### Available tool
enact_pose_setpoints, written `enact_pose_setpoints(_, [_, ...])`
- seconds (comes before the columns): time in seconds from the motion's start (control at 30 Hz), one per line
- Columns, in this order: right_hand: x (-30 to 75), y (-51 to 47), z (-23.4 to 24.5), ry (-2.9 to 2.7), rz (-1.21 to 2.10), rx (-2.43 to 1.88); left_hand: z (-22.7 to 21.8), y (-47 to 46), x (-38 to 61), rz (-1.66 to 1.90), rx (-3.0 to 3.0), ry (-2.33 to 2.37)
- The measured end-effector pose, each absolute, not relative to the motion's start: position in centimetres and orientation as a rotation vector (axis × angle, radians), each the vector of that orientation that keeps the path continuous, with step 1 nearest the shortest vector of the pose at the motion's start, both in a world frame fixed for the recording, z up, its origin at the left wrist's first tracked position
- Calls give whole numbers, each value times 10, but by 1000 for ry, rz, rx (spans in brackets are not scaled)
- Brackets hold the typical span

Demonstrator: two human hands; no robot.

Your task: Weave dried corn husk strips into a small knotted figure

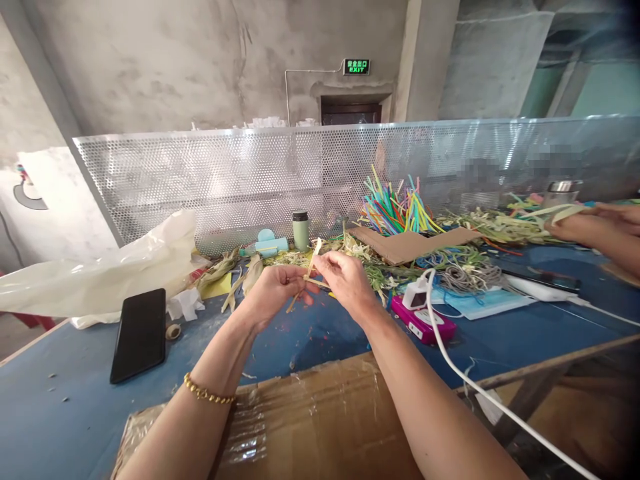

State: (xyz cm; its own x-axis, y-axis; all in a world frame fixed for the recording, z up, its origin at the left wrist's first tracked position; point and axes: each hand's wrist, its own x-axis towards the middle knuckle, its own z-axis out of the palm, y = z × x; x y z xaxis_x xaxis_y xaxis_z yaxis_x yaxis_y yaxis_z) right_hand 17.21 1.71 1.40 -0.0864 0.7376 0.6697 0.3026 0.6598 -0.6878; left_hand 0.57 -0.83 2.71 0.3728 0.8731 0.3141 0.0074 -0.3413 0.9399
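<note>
Both my hands meet above the blue table (60, 407) and pinch pale straw strips (313, 257). My left hand (273, 293) is closed around the lower ends of the strips. My right hand (345, 280) pinches them from the right, fingers pressed together. One strip sticks up above the hands, another pokes down to the left. A gold bracelet (207, 395) is on my left wrist.
A black phone (139, 333) lies at the left beside a white plastic bag (100, 270). A taped cardboard box (310, 420) sits under my forearms. Colourful strips (395, 207), a cardboard sheet (415, 243), a pink device (423, 320) with a white cable, a green bottle (301, 230). Another person's hands (595, 227) work at the right.
</note>
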Motion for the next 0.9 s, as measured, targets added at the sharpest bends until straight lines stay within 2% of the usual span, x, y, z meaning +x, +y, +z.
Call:
enact_pose_setpoints(0.37, [170,19,11,-1689,578,-838,23,-7,11,1230,1644,909])
enact_pose_setpoints(0.67, [165,11,14,-1706,211,-927,19,-7,19,1310,1644,895])
enact_pose_setpoints(0.9, [165,12,11,-1687,155,-997,15,-5,18,1296,1664,919])
